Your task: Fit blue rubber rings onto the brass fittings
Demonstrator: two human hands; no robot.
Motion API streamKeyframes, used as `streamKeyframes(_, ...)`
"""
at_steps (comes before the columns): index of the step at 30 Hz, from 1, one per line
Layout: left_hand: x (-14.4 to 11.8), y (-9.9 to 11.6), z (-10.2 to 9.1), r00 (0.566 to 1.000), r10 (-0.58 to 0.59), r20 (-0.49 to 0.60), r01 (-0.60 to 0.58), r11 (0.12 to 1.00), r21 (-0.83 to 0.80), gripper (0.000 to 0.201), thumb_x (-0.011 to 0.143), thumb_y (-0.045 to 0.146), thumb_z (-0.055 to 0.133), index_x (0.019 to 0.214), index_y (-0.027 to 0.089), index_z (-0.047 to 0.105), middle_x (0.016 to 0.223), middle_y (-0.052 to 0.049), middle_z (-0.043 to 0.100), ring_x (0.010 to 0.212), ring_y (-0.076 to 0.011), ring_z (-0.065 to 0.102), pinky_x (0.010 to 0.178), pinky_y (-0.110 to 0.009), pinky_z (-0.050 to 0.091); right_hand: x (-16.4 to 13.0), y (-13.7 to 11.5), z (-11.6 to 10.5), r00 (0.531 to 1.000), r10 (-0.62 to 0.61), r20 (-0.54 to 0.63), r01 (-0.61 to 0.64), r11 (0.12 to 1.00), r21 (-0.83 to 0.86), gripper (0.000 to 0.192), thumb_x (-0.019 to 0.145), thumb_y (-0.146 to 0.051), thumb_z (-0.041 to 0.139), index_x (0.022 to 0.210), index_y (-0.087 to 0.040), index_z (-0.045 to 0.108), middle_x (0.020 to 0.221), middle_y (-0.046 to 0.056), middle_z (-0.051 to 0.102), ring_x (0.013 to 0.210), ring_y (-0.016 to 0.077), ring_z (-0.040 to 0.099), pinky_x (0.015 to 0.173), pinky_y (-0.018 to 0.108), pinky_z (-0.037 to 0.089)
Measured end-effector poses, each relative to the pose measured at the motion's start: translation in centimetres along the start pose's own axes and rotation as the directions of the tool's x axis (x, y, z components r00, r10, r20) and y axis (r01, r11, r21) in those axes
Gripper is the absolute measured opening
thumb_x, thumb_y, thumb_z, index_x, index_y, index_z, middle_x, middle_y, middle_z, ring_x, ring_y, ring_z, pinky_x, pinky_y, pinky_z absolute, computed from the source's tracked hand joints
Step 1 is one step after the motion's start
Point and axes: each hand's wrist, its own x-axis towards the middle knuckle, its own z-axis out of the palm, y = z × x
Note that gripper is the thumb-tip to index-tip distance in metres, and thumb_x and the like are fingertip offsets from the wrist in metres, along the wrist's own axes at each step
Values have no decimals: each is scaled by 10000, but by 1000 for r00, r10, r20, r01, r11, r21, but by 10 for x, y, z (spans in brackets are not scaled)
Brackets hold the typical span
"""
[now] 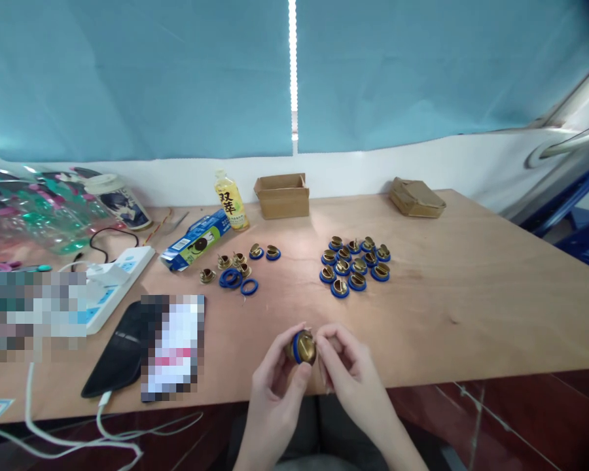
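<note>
Above the table's front edge, my left hand [277, 383] is closed round a round brass fitting [305, 348] with a blue ring [295, 348] on it, thumb below and fingers behind. My right hand [343, 360] is beside it, fingers pinched together at the fitting's right edge. Whether they grip the fitting or a small part is hidden. Beyond my hands to the right, several brass fittings with blue rings [356, 265] sit in a group. To the left are several brass fittings without rings [224, 261], several loose blue rings [231, 279] and two ringed fittings [264, 252].
A yellow-labelled bottle [233, 204], a blue box [196, 241] and a cardboard box [282, 197] stand behind the parts. A brown package [417, 197] lies back right. At left are a power strip [120, 284], a black phone [122, 347] with a cable, a cup [120, 201] and plastic bottles [44, 209].
</note>
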Motion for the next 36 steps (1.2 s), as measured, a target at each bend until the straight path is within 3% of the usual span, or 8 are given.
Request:
streamKeyframes(5, -1, -1, 0, 999, 10, 45, -7, 998, -67, 355, 893, 237, 665, 1243, 298, 653, 1262, -62, 697, 1173, -207, 659, 987, -228, 526, -3, 0, -1, 994, -108, -7, 106, 986, -129, 106, 946, -266, 534, 881, -201, 587, 650, -53, 428, 584, 104, 431, 522, 211, 335)
streamKeyframes(8, -1, 6, 1, 994, 44, 102, -37, 997, -66, 356, 879, 214, 679, 1227, 286, 666, 1233, -68, 704, 1146, -212, 669, 974, -235, 535, 2, 3, -2, 995, -88, -49, 90, 994, 53, 73, 856, -209, 595, 903, -217, 540, 621, -83, 363, 571, 96, 378, 547, 203, 341)
streamKeyframes(12, -3, 16, -1, 980, 46, 195, -44, 999, -19, 360, 875, 191, 674, 1223, 283, 659, 1229, -71, 698, 1157, -217, 657, 988, -256, 526, 13, 7, -13, 966, 185, 178, -237, 908, 346, 330, 721, -215, 672, 957, -252, 444, 549, -140, 339, 436, 56, 206, 417, 174, 204)
streamKeyframes(17, -9, 13, -1, 983, 7, 185, -14, 999, 37, 371, 859, 152, 660, 1200, 273, 583, 1211, -65, 688, 1131, -212, 664, 959, -278, 539, 16, 9, -21, 872, 360, 332, -460, 835, 301, 280, 738, -269, 635, 948, -244, 451, 585, -129, 400, 409, 33, 128, 395, 189, 75)
streamKeyframes(24, 9, 5, -7, 994, 47, 103, -88, 891, 445, 299, 836, 183, 666, 1103, 244, 546, 1053, -44, 674, 971, -203, 683, 881, -327, 543, 15, 15, -36, 991, 114, 76, -123, 984, 131, 259, 812, -327, 660, 994, -213, 515, 652, -81, 422, 565, 92, 368, 543, 199, 315)
streamKeyframes(28, 43, 6, -13, 969, 62, 239, -225, 623, 749, 170, 850, 175, 637, 999, 239, 587, 1009, -30, 633, 859, -201, 660, 773, -317, 525, 17, 28, -63, 975, 28, -219, -39, 998, -46, 230, 799, -394, 651, 857, -204, 536, 594, -84, 370, 494, 96, 312, 471, 217, 256)
streamKeyframes(31, 71, 7, -7, 952, 22, 304, -280, 458, 844, 123, 855, 248, 649, 967, 229, 602, 1008, -42, 620, 854, -234, 651, 735, -334, 511, 13, 37, -72, 962, -9, -272, -31, 989, -144, 195, 846, -391, 595, 849, -200, 558, 606, -70, 401, 479, 102, 338, 462, 227, 274)
streamKeyframes(36, 100, 4, 19, 951, 3, 310, -283, 414, 865, 167, 847, 261, 647, 1001, 204, 622, 1027, -86, 635, 903, -280, 661, 759, -366, 509, 4, 34, -64, 962, -73, -264, -19, 943, -331, 193, 883, -377, 563, 868, -189, 603, 639, -27, 488, 552, 145, 475, 516, 244, 344)
